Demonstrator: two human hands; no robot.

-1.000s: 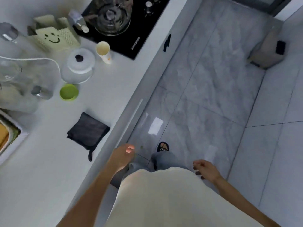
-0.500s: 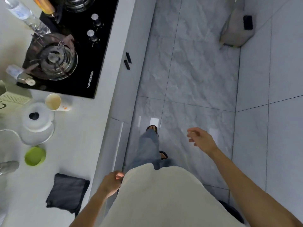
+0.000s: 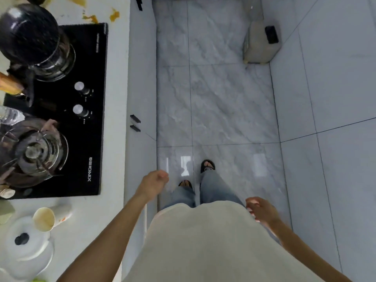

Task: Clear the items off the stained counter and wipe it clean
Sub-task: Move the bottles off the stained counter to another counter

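The white counter (image 3: 116, 110) runs along the left, with orange-yellow stains (image 3: 92, 16) on it beyond the black hob (image 3: 85, 110). A tipped paper cup (image 3: 44, 219) and a white lidded pot (image 3: 24, 241) sit on the near counter. My left hand (image 3: 154, 183) hangs loosely curled beside the counter front, holding nothing. Over the floor next to my hip, my right hand (image 3: 261, 209) holds nothing, its fingers apart.
A dark pot (image 3: 30, 35) stands on the far burner; the near burner (image 3: 34, 153) is bare. A plastic bottle (image 3: 10, 116) lies at the left edge. A beige box with a black patch (image 3: 261, 43) stands on the grey tiled floor. My feet (image 3: 207, 165) are in sandals.
The view has travelled along the counter toward the hob; the dark cloth and green bowl have left the frame and the stains have come into sight. Both hands swing at my sides.
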